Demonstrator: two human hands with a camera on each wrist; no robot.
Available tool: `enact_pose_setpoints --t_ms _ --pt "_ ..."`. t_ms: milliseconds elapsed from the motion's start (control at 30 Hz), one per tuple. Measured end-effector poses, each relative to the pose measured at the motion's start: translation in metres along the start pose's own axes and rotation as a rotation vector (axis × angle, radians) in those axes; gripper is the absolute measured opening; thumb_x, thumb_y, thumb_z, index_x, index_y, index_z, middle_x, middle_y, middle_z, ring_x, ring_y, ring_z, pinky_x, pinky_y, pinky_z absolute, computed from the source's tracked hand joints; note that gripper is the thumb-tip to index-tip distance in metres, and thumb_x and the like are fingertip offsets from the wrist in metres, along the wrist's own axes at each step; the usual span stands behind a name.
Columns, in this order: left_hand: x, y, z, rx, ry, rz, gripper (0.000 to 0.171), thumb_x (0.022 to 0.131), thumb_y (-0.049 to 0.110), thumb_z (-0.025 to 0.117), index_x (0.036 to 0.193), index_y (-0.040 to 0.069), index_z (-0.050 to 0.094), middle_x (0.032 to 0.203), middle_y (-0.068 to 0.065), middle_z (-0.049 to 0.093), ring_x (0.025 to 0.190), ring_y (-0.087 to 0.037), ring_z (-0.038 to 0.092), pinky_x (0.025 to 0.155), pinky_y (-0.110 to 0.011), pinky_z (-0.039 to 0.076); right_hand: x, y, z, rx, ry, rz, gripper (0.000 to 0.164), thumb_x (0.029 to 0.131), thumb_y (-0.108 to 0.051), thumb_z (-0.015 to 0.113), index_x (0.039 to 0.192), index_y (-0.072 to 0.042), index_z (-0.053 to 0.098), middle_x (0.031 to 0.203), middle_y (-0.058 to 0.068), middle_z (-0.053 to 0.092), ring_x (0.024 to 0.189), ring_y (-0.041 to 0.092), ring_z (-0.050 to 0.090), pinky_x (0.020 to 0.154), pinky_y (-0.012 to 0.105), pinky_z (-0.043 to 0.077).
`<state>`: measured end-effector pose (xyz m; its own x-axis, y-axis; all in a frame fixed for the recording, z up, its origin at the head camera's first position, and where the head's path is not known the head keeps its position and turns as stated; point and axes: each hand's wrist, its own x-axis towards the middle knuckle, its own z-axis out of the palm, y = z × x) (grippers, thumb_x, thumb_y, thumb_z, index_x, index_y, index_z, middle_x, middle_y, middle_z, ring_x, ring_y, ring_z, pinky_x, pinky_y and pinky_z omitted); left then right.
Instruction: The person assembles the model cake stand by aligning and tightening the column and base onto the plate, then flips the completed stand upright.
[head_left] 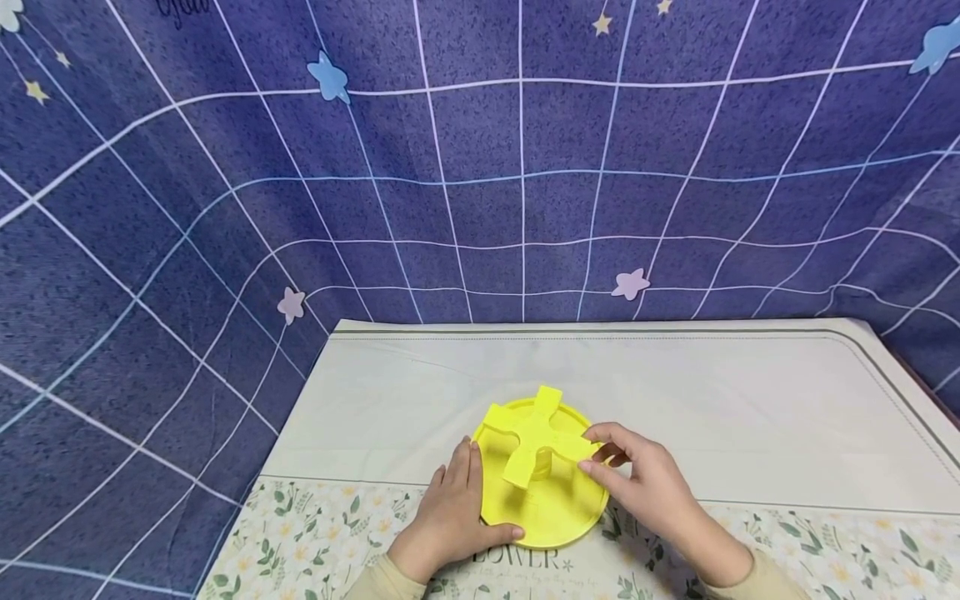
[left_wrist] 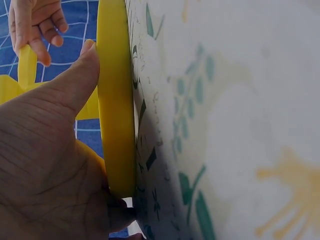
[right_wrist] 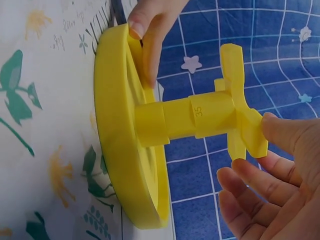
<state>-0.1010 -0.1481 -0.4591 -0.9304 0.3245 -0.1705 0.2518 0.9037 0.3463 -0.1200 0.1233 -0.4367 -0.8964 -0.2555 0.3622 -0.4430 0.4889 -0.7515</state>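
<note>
A yellow plastic piece stands on the table: a shallow round base (head_left: 558,521) with a raised rim, a stepped stem (right_wrist: 182,119) marked 35, and a four-armed top (head_left: 535,435). My left hand (head_left: 450,508) holds the base at its left side, the thumb (left_wrist: 82,75) lying against the rim. One arm of the top is pinched by my right hand (head_left: 645,479), thumb on one face and fingertips on the other. In the right wrist view the stem joins the base to the top, and the remaining right fingers (right_wrist: 245,195) hang loosely curled.
A white tablecloth (head_left: 675,400) with a floral printed front band covers the table. Dark blue curtain cloth (head_left: 480,208) with a grid and stars hangs behind it and along the left side. Printed lettering (head_left: 517,560) lies just below the base.
</note>
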Motion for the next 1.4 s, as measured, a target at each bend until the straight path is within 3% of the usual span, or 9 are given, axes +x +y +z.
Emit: enact_pose_setpoints --t_ms 233,500,1100,1400 --pt "0.001 -0.001 0.001 0.002 -0.004 -0.005 0.124 0.076 0.075 0.062 0.151 -0.012 0.013 0.158 -0.029 0.009 0.145 -0.038 0.018 0.111 -0.057 0.025 -0.002 -0.001 0.004 -0.068 0.003 -0.042 0.031 0.079 -0.018 0.082 0.106 -0.018 0.066 0.093 -0.011 0.069 0.08 0.009 0.066 0.067 0.032 0.055" --pt "0.002 -0.002 0.003 0.011 0.007 0.002 0.124 0.076 0.075 0.062 0.151 -0.012 0.014 0.158 -0.029 0.01 0.145 -0.039 0.018 0.111 -0.057 0.025 -0.004 -0.006 0.011 -0.094 -0.009 -0.055 0.029 0.077 -0.032 0.083 0.1 -0.023 0.066 0.093 -0.017 0.066 0.081 0.006 0.063 0.06 0.027 0.05" --pt "0.004 -0.001 0.003 0.025 -0.001 -0.02 0.125 0.075 0.075 0.063 0.151 -0.012 0.013 0.158 -0.028 0.009 0.145 -0.037 0.016 0.112 -0.056 0.025 -0.002 -0.021 0.034 -0.284 0.068 -0.139 0.037 0.069 -0.051 0.083 0.078 -0.025 0.058 0.07 -0.02 0.054 0.059 -0.003 0.04 0.055 0.02 0.037" --pt "0.002 -0.001 0.002 0.003 -0.001 -0.016 0.124 0.076 0.074 0.064 0.151 -0.012 0.013 0.158 -0.028 0.009 0.145 -0.038 0.015 0.112 -0.057 0.024 -0.003 -0.021 0.029 -0.254 0.127 -0.155 0.033 0.069 -0.045 0.085 0.083 -0.024 0.065 0.076 -0.017 0.063 0.065 -0.001 0.051 0.055 0.02 0.041"
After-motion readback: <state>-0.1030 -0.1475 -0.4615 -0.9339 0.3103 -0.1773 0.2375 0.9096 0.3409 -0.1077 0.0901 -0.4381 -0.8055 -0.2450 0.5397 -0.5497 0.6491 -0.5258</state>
